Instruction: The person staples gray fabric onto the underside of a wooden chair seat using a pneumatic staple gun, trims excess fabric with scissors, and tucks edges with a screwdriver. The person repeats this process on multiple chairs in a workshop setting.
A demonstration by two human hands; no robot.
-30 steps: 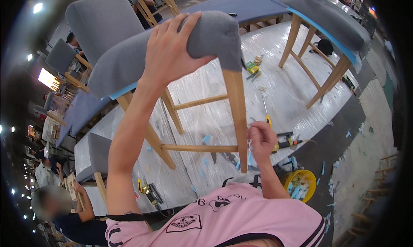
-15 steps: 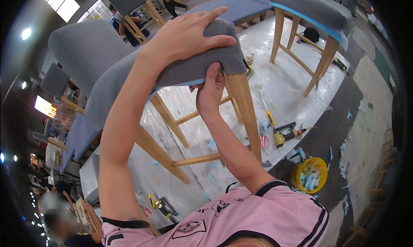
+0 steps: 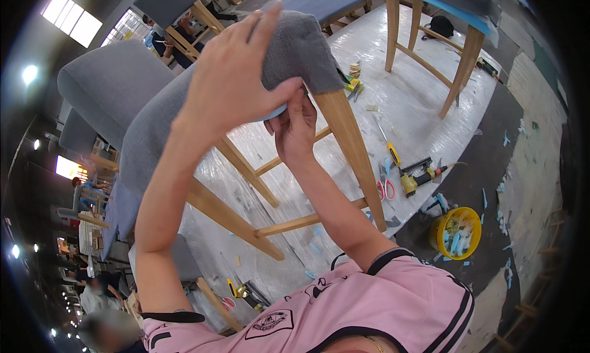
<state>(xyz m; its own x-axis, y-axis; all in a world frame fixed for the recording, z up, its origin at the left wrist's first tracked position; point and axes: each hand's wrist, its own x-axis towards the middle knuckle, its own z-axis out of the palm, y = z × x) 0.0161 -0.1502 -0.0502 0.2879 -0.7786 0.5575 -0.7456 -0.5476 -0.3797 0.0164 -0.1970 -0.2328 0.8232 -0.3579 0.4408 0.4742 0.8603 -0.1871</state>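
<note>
We have our left hand (image 3: 230, 76) spread wide over the seat of the grey chair (image 3: 301, 48), its thumb hanging down at the edge. Just under that thumb, our right hand (image 3: 296, 128) is drawn narrow, fingertips at the blue lining (image 3: 276, 112) — whether they grip it, we cannot tell. Close by the right hand, on its right, stands a wooden leg (image 3: 350, 144); farther right, scissors (image 3: 386, 190) and a staple gun (image 3: 420, 179) lie on the table (image 3: 393, 107).
</note>
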